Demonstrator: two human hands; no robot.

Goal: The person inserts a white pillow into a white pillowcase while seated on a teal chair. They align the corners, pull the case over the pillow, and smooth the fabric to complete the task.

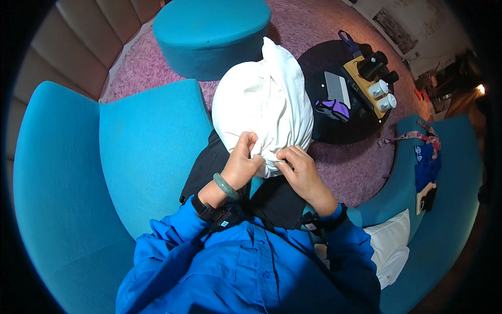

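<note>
A white pillow in a white pillowcase (261,104) rests upright on my lap, over black trousers (277,201). My left hand (241,163) pinches the lower edge of the pillowcase; a green bangle and a black wrist strap sit on that wrist. My right hand (300,170) grips the same lower edge just to the right, fingers curled into the cloth. Both hands almost touch each other at the pillow's bottom. I wear a blue shirt (251,267).
I sit on a curved teal sofa (130,152). A teal round ottoman (212,34) stands ahead on a purple carpet (345,162). A dark round table (345,94) at right carries a wooden tray, two white containers and a purple item. Another white pillow (389,246) lies at my right.
</note>
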